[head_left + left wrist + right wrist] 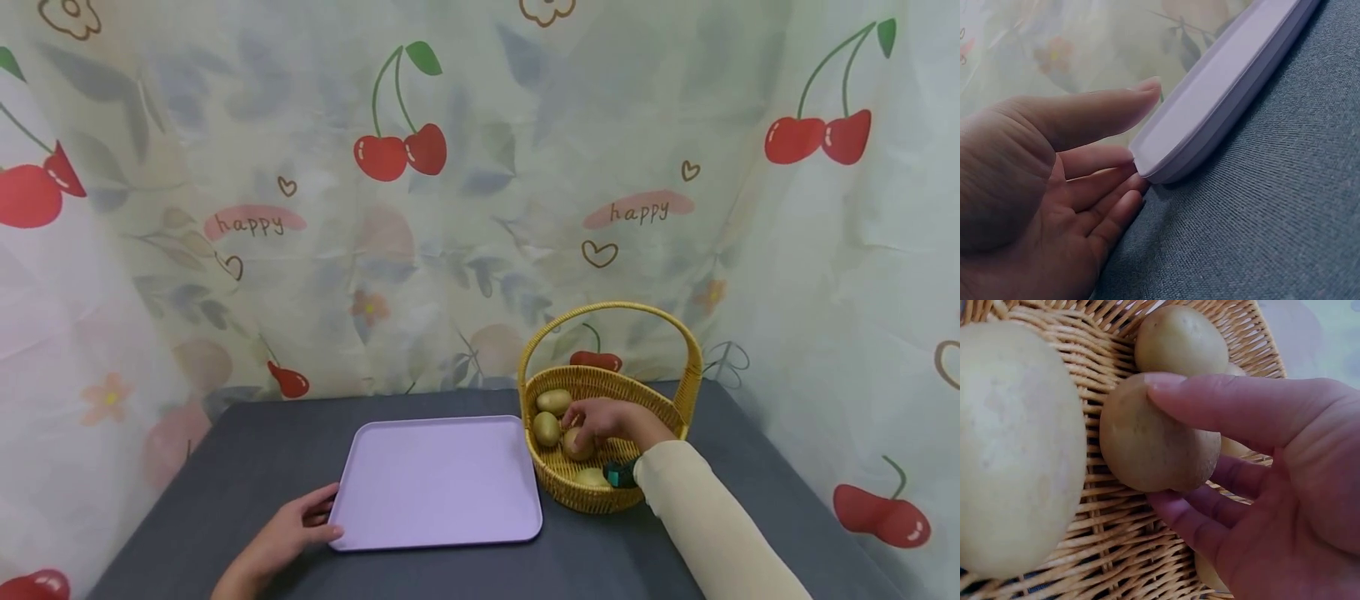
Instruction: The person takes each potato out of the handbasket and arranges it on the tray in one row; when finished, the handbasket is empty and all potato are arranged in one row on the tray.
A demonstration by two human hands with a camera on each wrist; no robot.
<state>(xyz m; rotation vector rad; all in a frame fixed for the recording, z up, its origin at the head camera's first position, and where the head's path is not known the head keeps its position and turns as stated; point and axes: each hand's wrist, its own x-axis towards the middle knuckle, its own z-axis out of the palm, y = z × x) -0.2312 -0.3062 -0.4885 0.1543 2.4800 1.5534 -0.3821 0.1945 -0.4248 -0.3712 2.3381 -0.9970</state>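
A lilac tray [438,483] lies flat on the dark table. At its near left corner is my left hand [288,529], fingertips against the edge and thumb [1116,109] extended just over the rim. To the right of the tray stands a wicker basket [585,498] with potatoes in it. Inside the basket my right hand [609,419] pinches a round brown potato [1147,440], thumb on top and fingers beneath. Around it lie more potatoes: a large pale one [1016,450] nearby and another potato [1180,340] just beyond.
The basket's tall arched handle [611,307] rises above my right hand. A dark cloth [292,450] covers the table. Behind it hangs a curtain [480,233] printed with cherries, and its folds come down at both sides.
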